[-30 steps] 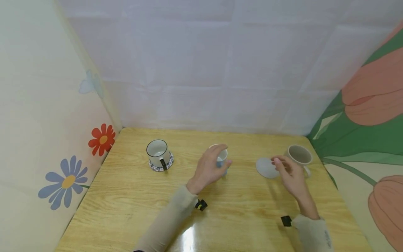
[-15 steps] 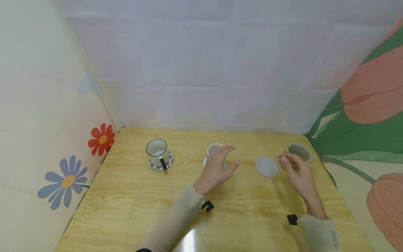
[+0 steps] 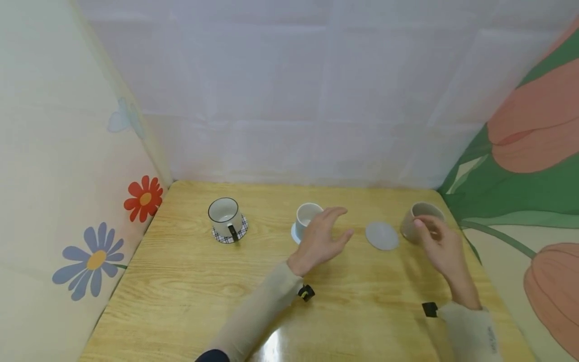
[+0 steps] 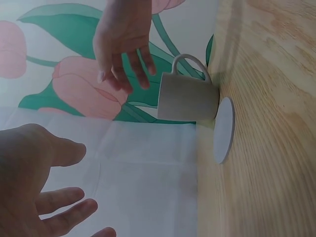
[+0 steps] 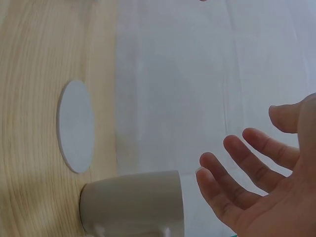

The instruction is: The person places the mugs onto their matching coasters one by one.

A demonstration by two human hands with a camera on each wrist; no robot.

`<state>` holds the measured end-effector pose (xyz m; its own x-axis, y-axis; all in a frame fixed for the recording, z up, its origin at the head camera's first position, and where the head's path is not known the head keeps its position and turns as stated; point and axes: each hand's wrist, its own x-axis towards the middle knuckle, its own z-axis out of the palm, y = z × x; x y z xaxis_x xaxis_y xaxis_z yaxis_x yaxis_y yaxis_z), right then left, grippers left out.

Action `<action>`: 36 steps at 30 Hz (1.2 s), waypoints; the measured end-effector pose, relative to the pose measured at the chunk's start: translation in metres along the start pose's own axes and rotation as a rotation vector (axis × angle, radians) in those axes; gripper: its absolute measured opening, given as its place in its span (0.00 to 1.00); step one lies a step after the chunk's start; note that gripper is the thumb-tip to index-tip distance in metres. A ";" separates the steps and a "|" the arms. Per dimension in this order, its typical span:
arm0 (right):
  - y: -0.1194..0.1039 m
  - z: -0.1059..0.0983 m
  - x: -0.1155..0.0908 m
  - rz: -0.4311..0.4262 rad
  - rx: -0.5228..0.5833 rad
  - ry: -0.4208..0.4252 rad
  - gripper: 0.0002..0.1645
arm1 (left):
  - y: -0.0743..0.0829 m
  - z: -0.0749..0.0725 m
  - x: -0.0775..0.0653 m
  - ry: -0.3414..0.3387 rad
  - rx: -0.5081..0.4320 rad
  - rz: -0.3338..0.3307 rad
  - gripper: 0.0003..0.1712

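Your worksite: a wood-grain table (image 3: pixel 181 281), light yellow, with a patch of glare by the near edge. Behind it hangs a creased white cloth (image 3: pixel 271 100). On your left, a cream panel (image 3: pixel 59 125) with a red flower (image 3: pixel 143 199) and a blue flower (image 3: pixel 92 261); on your right, a panel of pink tulips (image 3: pixel 534 120) and green leaves.

Three vessels stand upright in a rough row. Far left, a black-rimmed mug (image 3: pixel 223 218) on a checked coaster (image 3: pixel 243 229). Centre, a small cup (image 3: pixel 307 216) on a pale coaster (image 3: pixel 295 234), both partly hidden by your left hand (image 3: pixel 321 239). Far right, a grey-beige mug (image 4: pixel 187 98) on bare wood, just beside a plain grey coaster (image 3: pixel 382 236).

Your left hand: thumb and fingers well parted, holding nothing. Your right hand (image 3: pixel 441 249): fingers loosely bent, also holding nothing, near the grey-beige mug and apart from it.
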<state>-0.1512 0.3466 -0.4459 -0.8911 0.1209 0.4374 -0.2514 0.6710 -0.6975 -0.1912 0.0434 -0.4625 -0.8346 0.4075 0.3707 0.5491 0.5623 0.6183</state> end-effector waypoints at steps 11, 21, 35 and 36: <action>0.013 -0.016 0.003 0.012 -0.022 0.013 0.17 | 0.008 0.014 0.011 -0.041 0.003 -0.012 0.32; 0.019 -0.020 0.002 0.059 -0.048 0.069 0.17 | 0.017 0.025 0.017 -0.050 0.045 -0.004 0.31; 0.034 -0.026 0.000 0.085 -0.097 0.056 0.18 | 0.019 0.042 0.026 -0.046 0.072 0.022 0.31; 0.035 -0.026 0.001 0.093 -0.102 0.057 0.19 | 0.019 0.043 0.027 -0.046 0.076 0.027 0.31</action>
<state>-0.1506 0.3897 -0.4554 -0.8850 0.2255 0.4074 -0.1267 0.7254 -0.6766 -0.2011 0.0959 -0.4704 -0.8178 0.4544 0.3532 0.5742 0.6029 0.5539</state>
